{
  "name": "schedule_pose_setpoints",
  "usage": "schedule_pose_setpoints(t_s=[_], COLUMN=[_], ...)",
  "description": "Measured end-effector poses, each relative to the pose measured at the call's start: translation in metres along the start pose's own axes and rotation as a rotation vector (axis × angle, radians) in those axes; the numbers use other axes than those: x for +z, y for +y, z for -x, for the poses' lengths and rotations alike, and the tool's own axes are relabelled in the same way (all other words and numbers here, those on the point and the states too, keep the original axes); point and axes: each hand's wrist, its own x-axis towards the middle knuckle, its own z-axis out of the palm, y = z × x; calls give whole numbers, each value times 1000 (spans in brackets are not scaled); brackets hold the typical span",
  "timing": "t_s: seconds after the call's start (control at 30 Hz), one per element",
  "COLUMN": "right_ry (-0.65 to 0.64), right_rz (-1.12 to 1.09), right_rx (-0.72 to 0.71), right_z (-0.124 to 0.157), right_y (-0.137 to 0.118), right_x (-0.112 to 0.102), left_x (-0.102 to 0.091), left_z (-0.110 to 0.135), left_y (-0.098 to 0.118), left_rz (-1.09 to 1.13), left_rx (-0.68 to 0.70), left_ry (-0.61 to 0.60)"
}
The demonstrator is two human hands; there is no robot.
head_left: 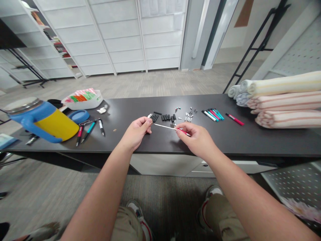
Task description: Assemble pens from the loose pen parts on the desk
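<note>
My right hand (194, 135) is closed around a red pen barrel (185, 132). A thin white pen refill (164, 126) sticks out of the barrel toward the left. The refill's tip ends right beside the fingers of my left hand (137, 132). Thumb and fingers of that hand are pinched together; what they hold, if anything, is hidden. Just behind lie black refills (154, 118), black rubber grips (166, 117), clear-white pen parts (188, 117) and small silver tips (191, 111). Red, white and teal pen barrels (213, 114) lie in a row further right.
On the dark table (125, 107), a blue-yellow mug (57, 122) lies at left near its blue lid (79, 116). Assembled pens (87, 131) and a white basket of colourful packets (84, 102) are nearby. A red barrel (235, 119) and rolled towels (286, 100) are at right.
</note>
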Motion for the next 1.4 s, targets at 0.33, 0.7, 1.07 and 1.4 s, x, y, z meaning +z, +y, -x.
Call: schedule_pose_setpoints(t_s=[0.33, 0.7, 1.07, 1.4], right_ry=[2, 8, 14, 27], right_rz=[-10, 6, 35, 94], right_rx=[-15, -4, -19, -41], right_z=[1, 0, 2, 1], right_y=[0, 2, -3, -7], right_x=[0, 1, 2, 2], left_x=[0, 0, 0, 6], left_z=[0, 0, 0, 3], left_y=[-1, -1, -2, 4], left_rz=[-58, -43, -91, -221], left_rx=[5, 0, 5, 14], left_ry=[13, 7, 41, 89])
